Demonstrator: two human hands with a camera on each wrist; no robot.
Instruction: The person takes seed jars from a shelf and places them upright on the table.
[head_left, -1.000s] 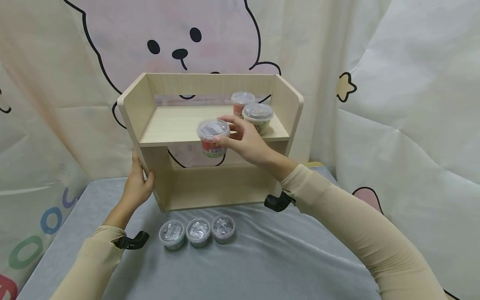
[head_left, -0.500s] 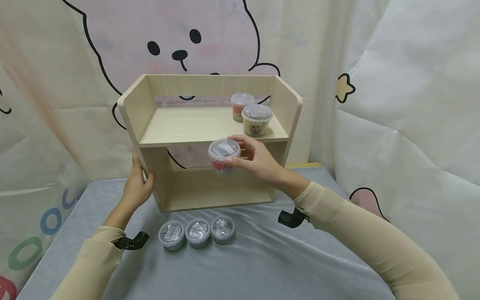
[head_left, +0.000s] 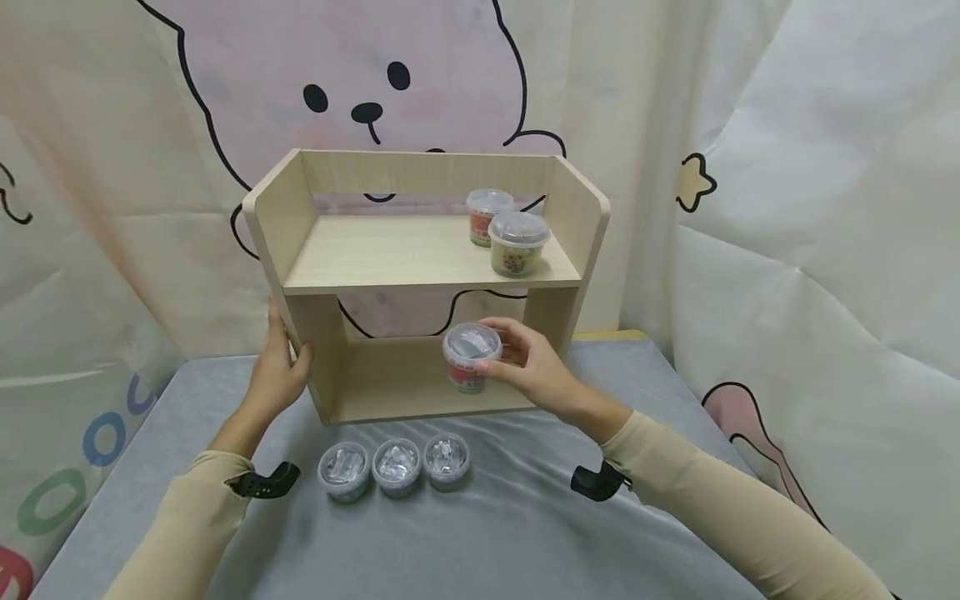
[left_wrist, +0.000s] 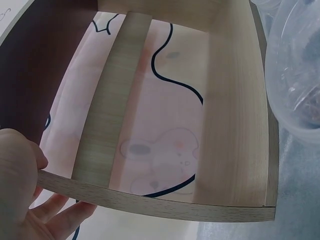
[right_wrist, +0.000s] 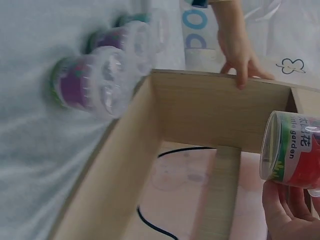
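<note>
My right hand [head_left: 542, 373] pinches a small clear-lidded plastic tub [head_left: 471, 354] between thumb and fingers, in front of the lower compartment of a two-tier wooden shelf [head_left: 420, 250]. In the right wrist view the tub [right_wrist: 297, 150] shows a red and green label reading "little garden". My left hand [head_left: 277, 371] grips the shelf's left side panel [left_wrist: 165, 202], thumb on one face and fingers on the other. Two more lidded tubs stand on the upper board at its right end: a red-labelled tub [head_left: 480, 223] behind and a wider tub [head_left: 517, 257] with a pale label in front.
Three lidded tubs [head_left: 397, 465] with silvery packets under their lids stand in a row on the grey cloth-covered table [head_left: 525, 533], before the shelf. Purple labels show on them in the right wrist view. A printed curtain [head_left: 630, 125] hangs behind.
My right hand has lowered the red-labelled tub from the upper board's front edge to the lower compartment, drifting slightly right. The left hand has kept its grip on the side panel.
</note>
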